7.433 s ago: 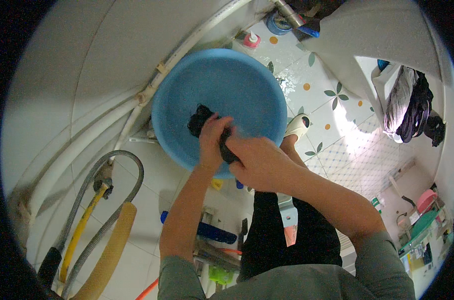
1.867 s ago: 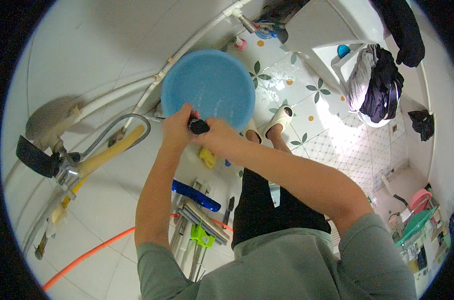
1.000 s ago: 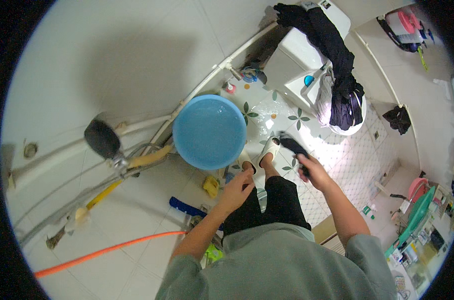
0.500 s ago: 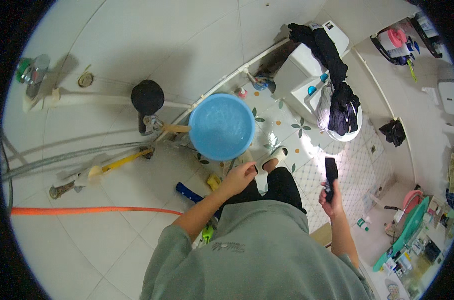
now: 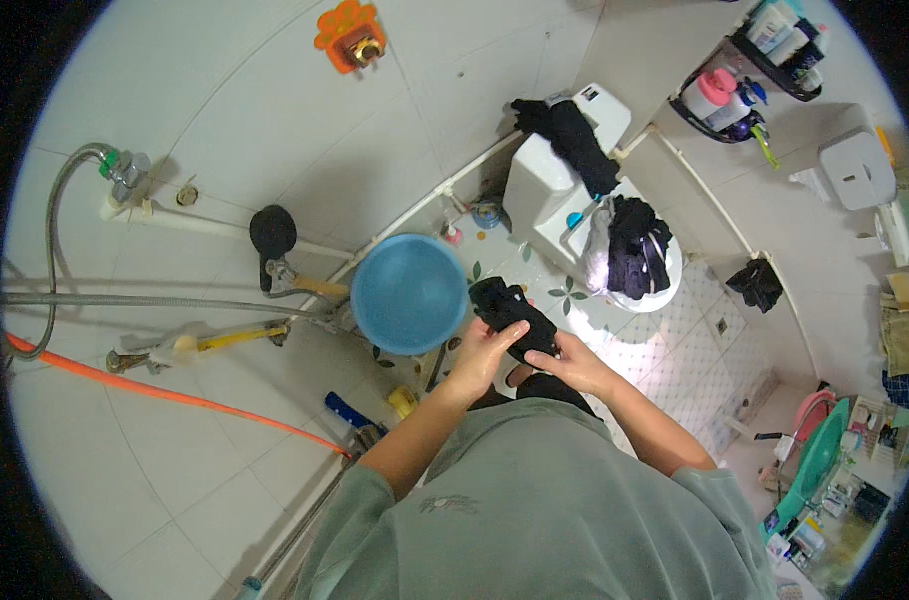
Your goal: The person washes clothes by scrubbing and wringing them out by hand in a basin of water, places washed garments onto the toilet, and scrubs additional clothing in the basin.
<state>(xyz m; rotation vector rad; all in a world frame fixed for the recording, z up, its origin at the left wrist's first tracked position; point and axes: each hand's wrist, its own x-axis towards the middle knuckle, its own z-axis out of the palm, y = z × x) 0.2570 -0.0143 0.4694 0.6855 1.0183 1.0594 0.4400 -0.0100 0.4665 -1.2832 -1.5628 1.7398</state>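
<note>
Both my hands hold a narrow, bunched black piece of cloth, long like a sock (image 5: 520, 312), in front of my body. My left hand (image 5: 479, 352) grips its left side with the thumb lying over the top. On its lower right end my right hand (image 5: 581, 362) is closed, thumb pressed on it. Left of my hands, a round blue basin (image 5: 411, 296) stands on the floor under a tap (image 5: 283, 275). Whether it holds water is hard to tell now.
A white toilet (image 5: 545, 195) at the back right carries heaped dark clothes (image 5: 640, 245) and a black garment (image 5: 572, 145). Left are a yellow-handled tool (image 5: 237, 338), an orange hose (image 5: 175, 392) and a blue-handled item (image 5: 350, 408). A corner shelf (image 5: 725, 105) holds bottles.
The black cloth has come from my right side to the middle, and my left hand now holds it too. The view has shifted, showing more of the wall.
</note>
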